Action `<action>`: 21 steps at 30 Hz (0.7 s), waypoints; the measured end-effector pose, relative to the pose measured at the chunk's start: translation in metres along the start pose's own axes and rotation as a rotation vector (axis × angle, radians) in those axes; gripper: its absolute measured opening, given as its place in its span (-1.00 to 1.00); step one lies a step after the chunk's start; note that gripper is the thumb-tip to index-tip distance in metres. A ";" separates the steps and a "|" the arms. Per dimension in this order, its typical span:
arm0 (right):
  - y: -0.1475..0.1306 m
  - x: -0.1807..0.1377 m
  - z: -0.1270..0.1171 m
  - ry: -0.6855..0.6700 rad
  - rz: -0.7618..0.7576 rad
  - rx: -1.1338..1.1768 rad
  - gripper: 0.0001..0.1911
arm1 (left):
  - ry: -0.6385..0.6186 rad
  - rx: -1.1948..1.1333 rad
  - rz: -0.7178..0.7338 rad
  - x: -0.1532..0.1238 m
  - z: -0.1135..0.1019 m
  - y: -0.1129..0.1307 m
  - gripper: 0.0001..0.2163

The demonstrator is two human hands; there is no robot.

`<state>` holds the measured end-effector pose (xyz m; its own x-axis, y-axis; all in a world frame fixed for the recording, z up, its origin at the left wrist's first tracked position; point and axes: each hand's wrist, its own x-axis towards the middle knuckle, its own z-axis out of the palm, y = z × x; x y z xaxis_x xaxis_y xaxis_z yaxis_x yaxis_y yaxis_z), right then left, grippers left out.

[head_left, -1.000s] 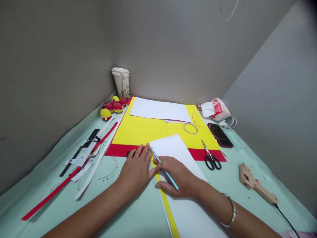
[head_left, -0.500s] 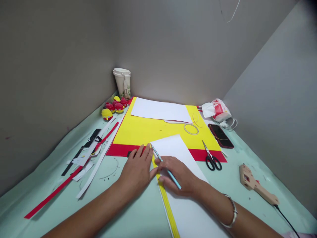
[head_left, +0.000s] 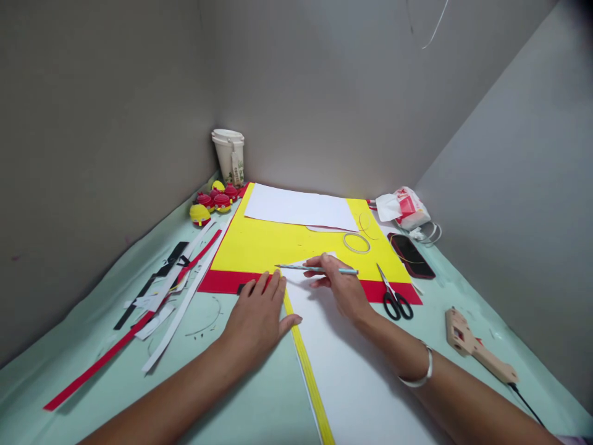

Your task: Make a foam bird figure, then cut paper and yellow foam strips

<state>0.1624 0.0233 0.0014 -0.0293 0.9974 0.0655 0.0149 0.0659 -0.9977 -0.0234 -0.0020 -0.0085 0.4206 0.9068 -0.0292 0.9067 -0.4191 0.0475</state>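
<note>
While the left hand [head_left: 259, 316] lies flat and open, pressing the yellow strip [head_left: 308, 371] against the left edge of the white sheet [head_left: 352, 377] on the counter [head_left: 278, 402], firm even pressure should stop slipping. The right hand [head_left: 343, 289] has its grip pinched around a light-blue pencil [head_left: 319, 269], held level over the sheet's far end.

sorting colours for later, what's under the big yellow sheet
A red sheet sticks out under the near edge of the yellow sheet. The white paper and right hand cover part of that edge; how far the red runs beneath is hidden.
</note>
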 end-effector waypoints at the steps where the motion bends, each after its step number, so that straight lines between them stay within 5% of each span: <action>1: 0.001 0.005 0.002 0.024 0.030 0.082 -0.49 | -0.001 0.006 -0.002 0.000 0.000 0.000 -0.33; 6: 0.010 0.014 0.011 0.155 0.021 0.443 -0.45 | -0.017 0.022 -0.016 0.001 0.001 0.002 -0.32; 11: 0.019 0.013 0.012 0.151 -0.001 0.511 -0.43 | -0.040 0.010 -0.013 0.001 -0.002 0.002 -0.32; 16: 0.023 0.008 0.013 0.086 -0.009 0.344 -0.47 | -0.033 -0.018 -0.012 -0.001 -0.002 0.001 -0.32; 21: 0.019 -0.007 0.015 -0.098 -0.153 -0.106 -0.70 | -0.010 -0.019 0.007 -0.001 0.003 -0.001 -0.33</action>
<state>0.1482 0.0176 -0.0183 -0.1361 0.9683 0.2093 0.1073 0.2244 -0.9686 -0.0248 -0.0029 -0.0111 0.4274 0.9032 -0.0391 0.9030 -0.4244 0.0669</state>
